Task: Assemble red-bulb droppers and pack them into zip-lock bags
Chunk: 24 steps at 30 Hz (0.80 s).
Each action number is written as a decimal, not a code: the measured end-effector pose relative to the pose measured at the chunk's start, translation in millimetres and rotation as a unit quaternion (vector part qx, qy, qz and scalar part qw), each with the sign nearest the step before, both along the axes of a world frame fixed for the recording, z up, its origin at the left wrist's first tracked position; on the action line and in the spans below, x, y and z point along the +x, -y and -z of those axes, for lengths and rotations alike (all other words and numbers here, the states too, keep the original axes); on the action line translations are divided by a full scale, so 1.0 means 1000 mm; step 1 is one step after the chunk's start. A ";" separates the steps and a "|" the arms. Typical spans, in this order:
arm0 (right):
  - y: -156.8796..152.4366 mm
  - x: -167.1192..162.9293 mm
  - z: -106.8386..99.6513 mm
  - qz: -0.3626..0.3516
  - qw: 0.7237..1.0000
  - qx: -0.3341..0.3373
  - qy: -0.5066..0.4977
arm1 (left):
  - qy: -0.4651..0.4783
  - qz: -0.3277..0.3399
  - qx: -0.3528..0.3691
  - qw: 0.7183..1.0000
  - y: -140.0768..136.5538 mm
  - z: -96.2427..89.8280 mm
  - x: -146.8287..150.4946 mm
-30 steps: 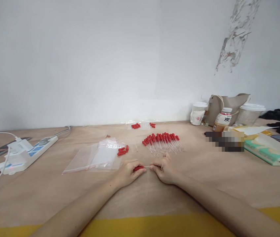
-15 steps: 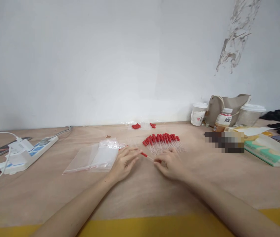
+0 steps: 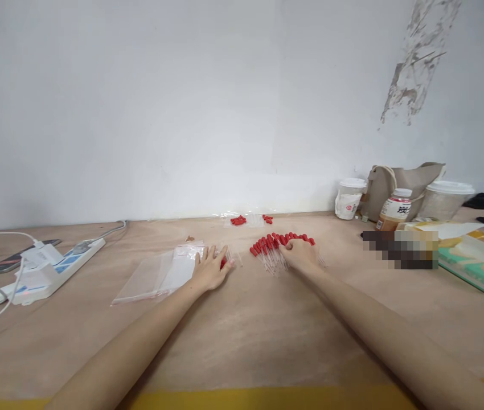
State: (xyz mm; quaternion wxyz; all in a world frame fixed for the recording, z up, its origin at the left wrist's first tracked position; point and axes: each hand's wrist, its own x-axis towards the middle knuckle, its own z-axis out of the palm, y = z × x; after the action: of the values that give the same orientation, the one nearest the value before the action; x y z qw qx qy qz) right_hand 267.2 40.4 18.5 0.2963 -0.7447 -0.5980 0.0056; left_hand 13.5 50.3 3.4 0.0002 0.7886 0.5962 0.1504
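Observation:
A row of droppers (image 3: 263, 246) with red rubber bulbs and thin clear tubes lies fanned out in the middle of the table. Over its right part is my right hand (image 3: 300, 254), fingers curled and pinched at a dropper among the bulbs; the fingertips are partly hidden. To the left my left hand (image 3: 211, 270) lies palm down with its fingers spread. Under its thumb side shows a red rubber bulb (image 3: 224, 262), and a few loose clear tubes (image 3: 236, 257) lie just beyond. Clear plastic bags (image 3: 150, 276) are flat on the table beside that hand.
Near the wall, small red bulbs (image 3: 238, 220) lie on clear plastic. A white power strip (image 3: 60, 270) with cables and a phone (image 3: 15, 259) are at the left. On the right stand a lidded paper cup (image 3: 350, 199), a bottle (image 3: 396, 209), a bag and a tissue pack (image 3: 476, 265).
The dropper held between both hands has gone right with my right hand to the row. My left hand has let go of it, moved slightly left and spread its fingers.

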 end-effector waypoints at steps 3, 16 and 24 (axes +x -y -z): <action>-0.005 -0.005 0.007 0.000 1.000 0.006 0.023 | -0.017 0.004 -0.019 1.000 -0.012 0.000 0.008; 0.002 -0.009 0.020 -0.017 0.996 0.048 0.068 | 0.023 0.126 0.054 0.990 -0.015 0.009 0.041; 0.007 -0.043 0.011 -0.141 0.986 0.050 0.071 | 0.109 0.189 0.053 0.974 -0.001 0.000 0.003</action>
State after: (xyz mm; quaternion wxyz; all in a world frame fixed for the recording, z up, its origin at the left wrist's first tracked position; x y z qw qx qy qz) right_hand 224.4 33.0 7.4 0.2863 -0.6354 -0.7163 -0.0358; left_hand 16.2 51.6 3.7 0.0519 0.8647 0.4239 0.2644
